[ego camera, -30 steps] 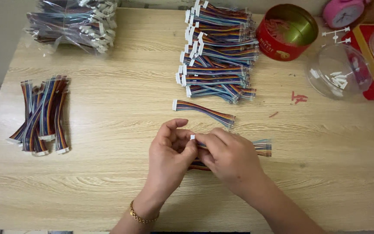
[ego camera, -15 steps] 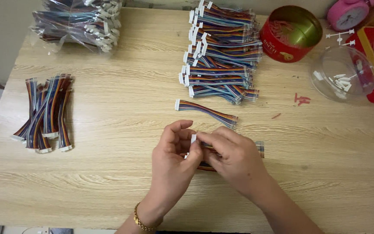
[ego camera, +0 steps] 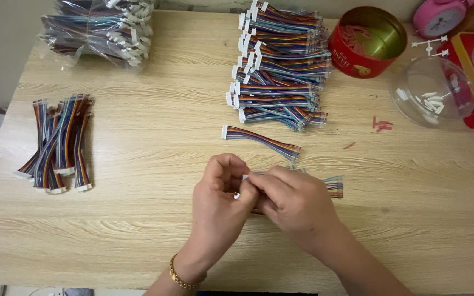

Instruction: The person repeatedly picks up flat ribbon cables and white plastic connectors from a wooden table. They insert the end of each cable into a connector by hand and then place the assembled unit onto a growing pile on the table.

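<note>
My left hand (ego camera: 220, 200) and my right hand (ego camera: 294, 200) meet over the front middle of the wooden table (ego camera: 154, 137), fingers pinched together on a short multicoloured ribbon cable (ego camera: 333, 185). Its white connector end shows between my fingertips; its loose wire end sticks out to the right of my right hand. One separate ribbon cable (ego camera: 261, 140) lies flat just beyond my hands. Most of the held cable is hidden by my fingers.
A tall stack of ribbon cables (ego camera: 281, 66) sits at the back middle, a smaller bundle (ego camera: 58, 145) at the left, a bagged pile (ego camera: 102, 27) at the back left. A red round tin (ego camera: 366, 44), a clear plastic bowl (ego camera: 434, 90) with white parts and a pink clock (ego camera: 440, 16) stand at the right.
My hands stay together on the cable with only small finger movements. The view has shifted slightly to the right across the table.
</note>
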